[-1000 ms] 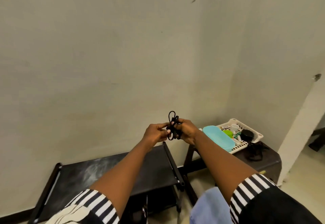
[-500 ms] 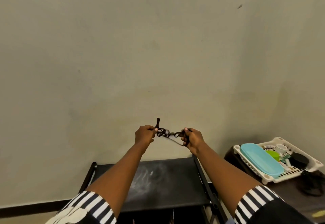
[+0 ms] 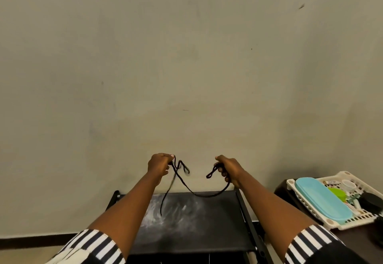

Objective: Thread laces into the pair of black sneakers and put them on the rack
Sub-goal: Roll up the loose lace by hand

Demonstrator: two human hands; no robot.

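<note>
A black shoelace hangs in a loose curve between my two raised hands, in front of a plain wall. My left hand pinches one part of it, with small loops beside the fingers and a loose end dangling down toward the rack. My right hand grips the other part, a short loop sticking out to its left. The black shoe rack stands below my arms, its top shelf dusty. No sneakers are in view.
A dark side table at the right holds a white slotted tray with a blue lid, a green item and a black round object. A dark skirting strip runs along the floor at the left.
My hands have moved apart and the tangled bundle of lace has come undone into a long hanging strand. The view has shifted left, centring the rack.
</note>
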